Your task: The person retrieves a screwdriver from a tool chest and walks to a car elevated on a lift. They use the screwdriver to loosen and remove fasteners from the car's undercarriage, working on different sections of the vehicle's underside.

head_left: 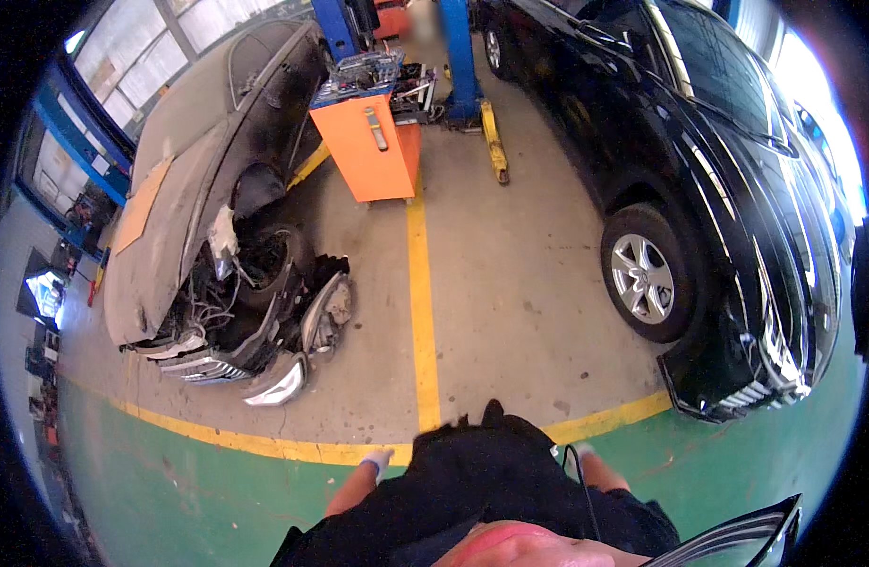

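Note:
Both hands hang low beside my dark clothing, over the yellow line where the green floor begins. A pale glove seems to cover my left hand (379,459); its fingers are too small to read. My right hand (574,456) is partly hidden by my clothing and a thin black cable (586,491). Neither hand visibly touches anything. Ahead on the left stands a dusty car (184,189) with its front end torn open. Loose front parts, including a headlight (281,380), are at its damaged corner. To the right is a shiny black car (718,227).
An orange tool cabinet (364,151) with tools on top stands between the cars. Behind it rises a blue lift post (461,61), with a yellow lift arm (494,142) low over the floor. A yellow floor line (420,302) runs between the cars.

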Available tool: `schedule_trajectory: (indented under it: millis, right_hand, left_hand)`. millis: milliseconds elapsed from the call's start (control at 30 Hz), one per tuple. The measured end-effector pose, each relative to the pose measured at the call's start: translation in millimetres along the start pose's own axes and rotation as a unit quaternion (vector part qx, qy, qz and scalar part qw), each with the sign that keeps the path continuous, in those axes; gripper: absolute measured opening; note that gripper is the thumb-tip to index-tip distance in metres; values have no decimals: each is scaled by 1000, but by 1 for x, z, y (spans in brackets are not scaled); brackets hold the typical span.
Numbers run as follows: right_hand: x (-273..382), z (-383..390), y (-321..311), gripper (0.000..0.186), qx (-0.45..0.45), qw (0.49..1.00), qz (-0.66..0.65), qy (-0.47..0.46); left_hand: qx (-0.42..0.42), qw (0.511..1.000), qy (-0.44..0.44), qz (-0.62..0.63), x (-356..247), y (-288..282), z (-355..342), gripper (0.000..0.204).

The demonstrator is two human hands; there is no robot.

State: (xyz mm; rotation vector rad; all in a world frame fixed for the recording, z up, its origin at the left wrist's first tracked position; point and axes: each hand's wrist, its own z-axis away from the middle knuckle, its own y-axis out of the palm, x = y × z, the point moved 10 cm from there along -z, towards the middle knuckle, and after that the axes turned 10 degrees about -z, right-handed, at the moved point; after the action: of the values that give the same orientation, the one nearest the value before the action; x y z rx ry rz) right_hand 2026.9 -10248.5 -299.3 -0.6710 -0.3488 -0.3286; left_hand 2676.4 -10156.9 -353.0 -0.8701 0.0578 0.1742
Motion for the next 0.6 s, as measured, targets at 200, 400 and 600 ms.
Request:
schedule_trajectory:
  millis: [200,400,600]
  right_hand:
    - [303,-205,-376,77,-140,957,-247,-50]
    - [439,-414,-535,65,-122,945,-256,-161]
    - [636,-531,-700,55,-106,959,-121,-232]
  left_hand:
    - [164,923,-228,262,-16,-54,-46,48]
    - [157,925,-213,273,-13,-186,-266,59]
    - [-112,939,-192,263,44,-472,-523,62]
